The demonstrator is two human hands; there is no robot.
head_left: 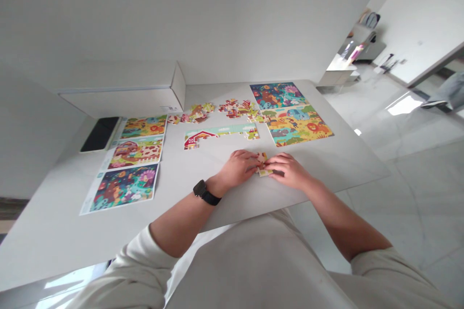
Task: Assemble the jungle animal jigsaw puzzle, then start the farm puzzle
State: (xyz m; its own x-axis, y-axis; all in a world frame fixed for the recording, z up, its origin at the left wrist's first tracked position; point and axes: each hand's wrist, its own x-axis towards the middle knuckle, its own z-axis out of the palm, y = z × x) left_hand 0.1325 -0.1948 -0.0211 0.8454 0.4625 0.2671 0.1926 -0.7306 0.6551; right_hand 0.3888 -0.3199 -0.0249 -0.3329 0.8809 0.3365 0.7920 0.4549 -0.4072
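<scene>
Near the table's front edge, my left hand (239, 166) and my right hand (288, 170) meet over a few joined jigsaw puzzle pieces (264, 172), white, brown and yellow. The fingers of both hands press on the pieces from either side and hide part of them. Beyond my hands lies a partly joined puzzle strip (232, 130) with a red barn at its left end and sky along its top. Loose puzzle pieces (234, 108) lie in a heap behind the strip, and more puzzle pieces (197, 113) are scattered to its left.
Two finished puzzles, a dark night scene (277, 95) and a yellow animal scene (299, 125), lie at the right. At the left are a reference sheet (136, 154) with three pictures and a dark phone (100, 134). A white box (137, 101) stands against the wall.
</scene>
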